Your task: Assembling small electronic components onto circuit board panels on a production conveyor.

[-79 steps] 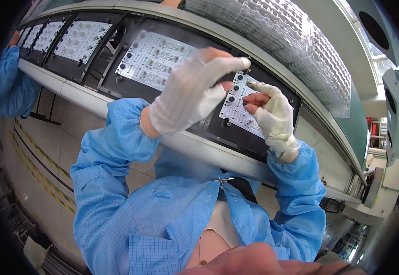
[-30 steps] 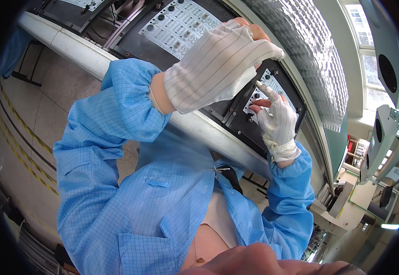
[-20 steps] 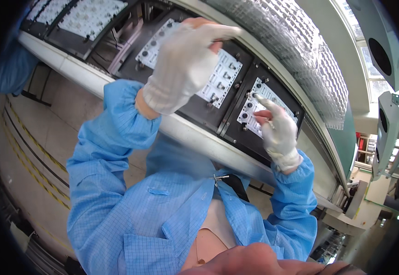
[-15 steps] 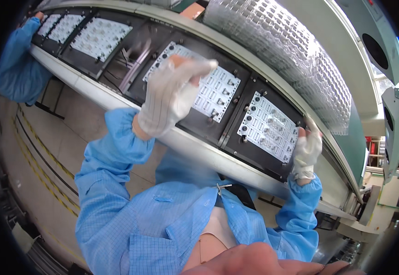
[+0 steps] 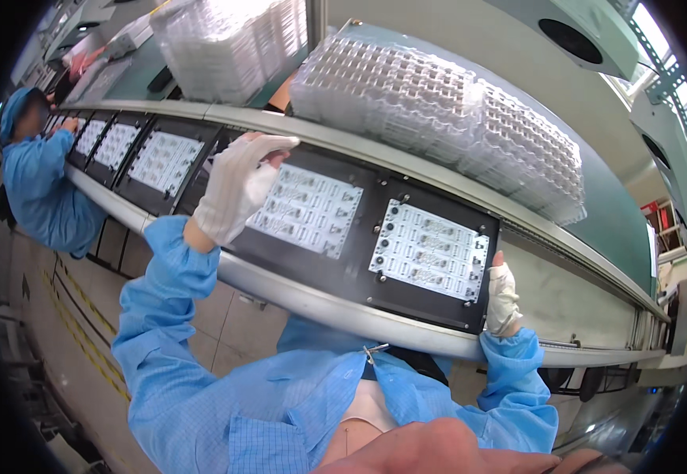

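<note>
"Where is the board (image 5: pixel 430 251), and how does it lie?"

"Flat in the black tray (image 5: pixel 430 306), left of the right hand (image 5: pixel 504 299). Long axis runs left to right, dipping toward the right; the short end with round black knobs (image 5: pixel 383 243) faces left."

"Condition of the hands?"

"Right: at the tray's right edge, fingers partly hidden; grip cannot be told. Left hand (image 5: pixel 240 186): raised by the second board (image 5: pixel 312 212), fingers half curled, thumb near forefinger; whether it holds anything cannot be told."

Conveyor (image 5: pixel 564 304): black plates (image 5: pixel 406 300) in a row | green bench (image 5: pixel 616 237) behind: stacked clear plastic trays (image 5: pixel 430 110)
</note>
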A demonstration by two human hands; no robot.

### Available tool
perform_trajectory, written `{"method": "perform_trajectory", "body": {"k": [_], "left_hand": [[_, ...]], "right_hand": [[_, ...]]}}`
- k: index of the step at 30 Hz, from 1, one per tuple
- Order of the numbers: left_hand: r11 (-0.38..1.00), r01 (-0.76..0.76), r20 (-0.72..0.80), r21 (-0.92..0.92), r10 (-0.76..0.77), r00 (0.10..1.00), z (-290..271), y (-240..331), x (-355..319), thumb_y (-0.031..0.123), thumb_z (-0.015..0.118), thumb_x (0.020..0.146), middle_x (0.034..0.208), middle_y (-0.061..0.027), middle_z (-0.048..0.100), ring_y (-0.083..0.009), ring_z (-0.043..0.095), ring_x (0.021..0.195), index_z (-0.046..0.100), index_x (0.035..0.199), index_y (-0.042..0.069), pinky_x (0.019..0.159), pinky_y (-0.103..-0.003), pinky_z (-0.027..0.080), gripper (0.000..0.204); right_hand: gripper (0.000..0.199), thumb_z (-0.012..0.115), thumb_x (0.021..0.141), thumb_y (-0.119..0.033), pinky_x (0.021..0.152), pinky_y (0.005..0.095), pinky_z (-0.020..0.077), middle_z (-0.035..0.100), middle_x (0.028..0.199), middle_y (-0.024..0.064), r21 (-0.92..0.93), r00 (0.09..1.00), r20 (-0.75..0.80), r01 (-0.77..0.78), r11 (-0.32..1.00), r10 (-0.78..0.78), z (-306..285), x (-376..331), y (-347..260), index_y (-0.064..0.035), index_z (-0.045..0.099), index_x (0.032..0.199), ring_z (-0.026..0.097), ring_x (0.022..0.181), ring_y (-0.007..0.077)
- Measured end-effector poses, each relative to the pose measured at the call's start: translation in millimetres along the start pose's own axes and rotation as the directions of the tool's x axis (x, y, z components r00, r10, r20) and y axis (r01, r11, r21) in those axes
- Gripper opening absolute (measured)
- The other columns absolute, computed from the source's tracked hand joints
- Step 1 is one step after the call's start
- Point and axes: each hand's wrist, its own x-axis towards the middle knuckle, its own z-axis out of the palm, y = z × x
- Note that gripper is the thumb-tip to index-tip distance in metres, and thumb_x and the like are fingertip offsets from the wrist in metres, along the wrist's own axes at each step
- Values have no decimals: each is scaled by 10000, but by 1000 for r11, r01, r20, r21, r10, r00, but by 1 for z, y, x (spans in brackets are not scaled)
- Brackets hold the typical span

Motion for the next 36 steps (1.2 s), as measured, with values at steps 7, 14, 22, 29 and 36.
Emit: {"method": "perform_trajectory", "body": {"k": [7,14,22,29,36], "left_hand": [[971,-230,184,-60,238,954,91,11,125,-13,623,831,962,-144,690,-312,669,877,653,1111,39,789,-374,533,286],[938,-341,239,62,318,918,195,6,200,14,592,854,902,-123,681,-304,665,855,635,1123,72,790,-391,545,278],[954,-253,439,158,161,884,190,0,216,55,617,834,843,-141,690,-317,670,855,678,1046,75,777,-419,540,221],[990,-132,399,42,104,911,166,-4,209,-17,586,830,865,-118,700,-256,675,830,669,1172,69,789,-374,544,363],[967,-134,433,-217,218,874,131,37,138,-16,615,851,875,-91,667,-220,659,811,582,1322,110,785,-344,547,488]], "right_hand": [[546,526,995,-556,750,287,542,707,1018,52,-233,994,90,89,969,-69,2,26,14,-43,649,1135,663,840,136],[573,469,1023,-532,924,398,453,677,1063,169,-643,982,-15,134,754,-186,24,37,9,-2,640,1156,601,1011,297],[730,546,971,-533,1001,439,449,592,1244,280,-888,985,163,122,444,57,29,28,-60,32,438,1420,564,1152,422],[506,522,833,23,712,364,527,649,807,76,-672,387,528,735,-93,-756,26,91,-160,-54,573,1331,598,686,217],[432,573,861,-57,793,405,552,718,925,131,-886,668,462,321,-335,-583,34,205,-185,-100,614,1289,680,859,325]]}}
